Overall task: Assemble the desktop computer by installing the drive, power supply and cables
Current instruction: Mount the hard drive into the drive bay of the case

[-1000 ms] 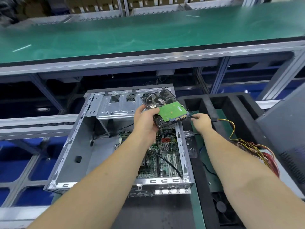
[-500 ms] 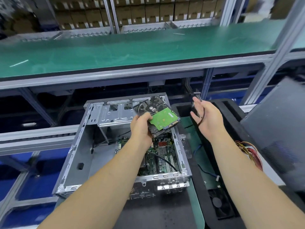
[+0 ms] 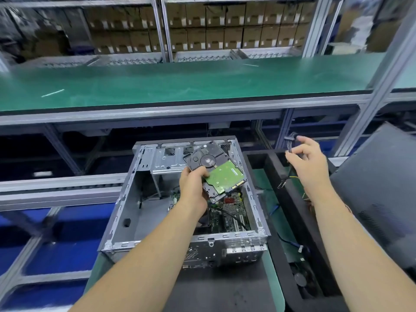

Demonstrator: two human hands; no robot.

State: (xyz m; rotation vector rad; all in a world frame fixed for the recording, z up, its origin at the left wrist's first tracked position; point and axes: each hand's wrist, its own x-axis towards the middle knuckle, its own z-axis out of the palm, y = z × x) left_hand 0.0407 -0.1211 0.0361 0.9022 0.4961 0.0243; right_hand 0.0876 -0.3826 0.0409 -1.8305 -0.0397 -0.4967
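left hand (image 3: 193, 184) is wrapped around the lower left edge of the hard drive (image 3: 215, 171), holding it up in the air in the middle of the frame, circuit board side up, tilted so the far end sits higher. the green board on it faces the camera. it's hovering over the open computer case (image 3: 157, 199), which sits below centre with its side off and the motherboard (image 3: 229, 216) showing down in the right half.

right hand (image 3: 309, 158) is up at centre right, well apart from the drive, fingers curled and pinching a bundle of cable (image 3: 291, 144) with a dark connector at the top end. the rest of the wires drop behind the palm toward the black foam tray (image 3: 281, 167) just to the right of the case, so can't see where they go.

green conveyor belt (image 3: 180, 84) runs across the upper half, with stacked cardboard boxes (image 3: 225, 30) on racks behind it along the top. a dark grey panel (image 3: 382, 188) leans at the right edge.
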